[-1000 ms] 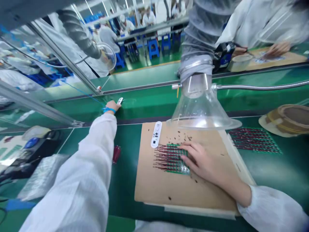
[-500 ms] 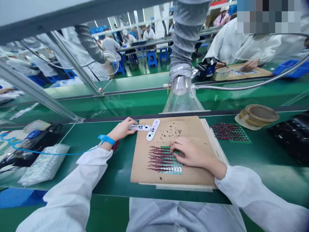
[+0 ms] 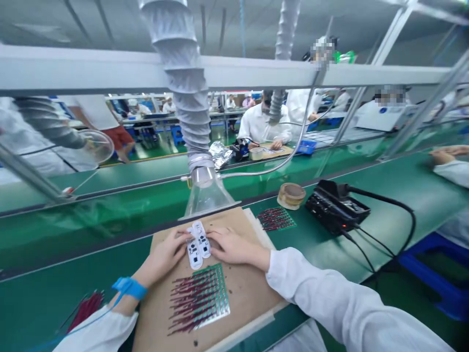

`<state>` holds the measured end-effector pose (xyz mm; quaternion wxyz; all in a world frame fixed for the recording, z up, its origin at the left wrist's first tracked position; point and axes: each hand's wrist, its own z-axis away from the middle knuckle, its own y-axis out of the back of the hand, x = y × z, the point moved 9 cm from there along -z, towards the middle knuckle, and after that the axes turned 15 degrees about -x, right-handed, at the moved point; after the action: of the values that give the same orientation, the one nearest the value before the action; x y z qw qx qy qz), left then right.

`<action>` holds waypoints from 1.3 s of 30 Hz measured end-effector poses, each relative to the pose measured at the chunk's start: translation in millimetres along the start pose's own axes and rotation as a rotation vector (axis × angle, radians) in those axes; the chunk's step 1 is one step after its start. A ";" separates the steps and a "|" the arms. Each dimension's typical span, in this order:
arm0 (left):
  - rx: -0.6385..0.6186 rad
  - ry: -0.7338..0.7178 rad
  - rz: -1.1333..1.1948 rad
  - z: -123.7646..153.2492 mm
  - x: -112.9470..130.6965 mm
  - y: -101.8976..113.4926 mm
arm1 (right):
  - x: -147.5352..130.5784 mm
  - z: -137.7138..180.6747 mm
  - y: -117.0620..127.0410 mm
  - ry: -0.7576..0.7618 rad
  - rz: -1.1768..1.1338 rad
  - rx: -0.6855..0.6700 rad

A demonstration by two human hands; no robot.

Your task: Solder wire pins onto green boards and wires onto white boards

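Observation:
Two slim white circuit boards with rounded ends lie side by side on the cardboard sheet, near its far edge. My left hand, with a blue wrist strap, grips the left white circuit board by its outer edge. The fingers of my right hand are bent against the outer edge of the right white circuit board. Just nearer to me is a green circuit panel, with rows of dark red wires sticking out to the left. Some of my fingertips are hidden.
A clear fume hood on a grey hose stands beyond the cardboard. Rightward are a second wired panel, a tape roll and a black device with cables. Red wires lie at left. Co-workers sit across the bench.
The view has swung right. My left hand has brought its white circuit board alongside the other one. My right hand has left the green panel and moved to the right white board.

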<state>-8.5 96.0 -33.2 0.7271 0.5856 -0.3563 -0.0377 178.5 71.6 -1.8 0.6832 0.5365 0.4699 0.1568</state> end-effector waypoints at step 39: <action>0.146 0.101 0.568 -21.8 5.9 2.6 | 18.6 37.2 22.2 -0.153 -0.087 0.098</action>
<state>7.2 112.0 -29.4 0.6813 0.5142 -0.4712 0.2220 224.5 71.5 8.3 0.6962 0.5588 0.4463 0.0623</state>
